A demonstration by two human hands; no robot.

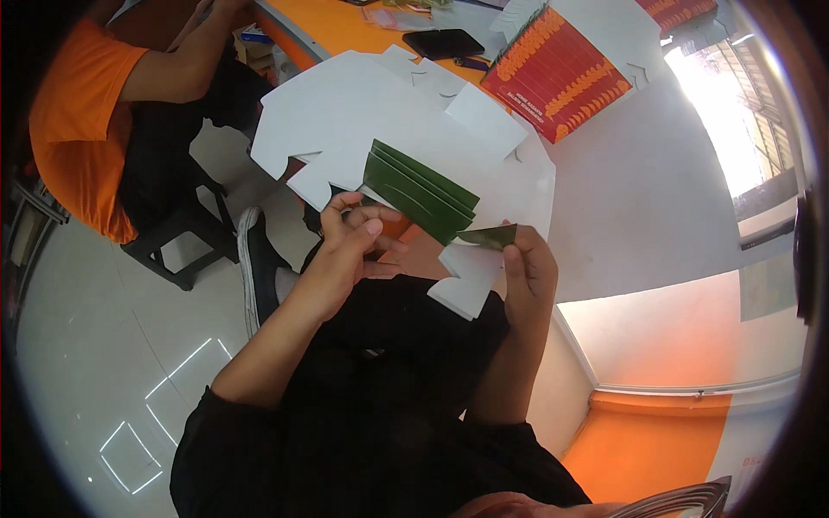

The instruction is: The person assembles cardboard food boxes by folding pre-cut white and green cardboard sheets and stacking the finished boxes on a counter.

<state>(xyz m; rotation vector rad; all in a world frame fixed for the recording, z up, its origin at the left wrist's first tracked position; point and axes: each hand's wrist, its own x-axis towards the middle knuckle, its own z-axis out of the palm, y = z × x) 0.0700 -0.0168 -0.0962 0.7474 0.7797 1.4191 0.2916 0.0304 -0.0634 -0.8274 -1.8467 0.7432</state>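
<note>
In front of me is a piece of folded cardboard [421,192], dark green outside and white inside, with several parallel green panels. My left hand [345,246] is at its left end, thumb and index finger by the edge, the other fingers stretched partly beneath. My right hand [528,268] pinches a small green flap [490,236] at the right end between thumb and fingers. A white cut-out tab [466,281] hangs below that flap. Behind lie large white die-cut cardboard sheets [337,108], spread over the near part of the table.
A red and orange printed box [557,73] stands at the table's far right. A black phone [443,43] lies at the back on the orange surface. At left a person in an orange shirt [95,129] sits on a black stool [186,233]. The grey tabletop [639,190] extends right.
</note>
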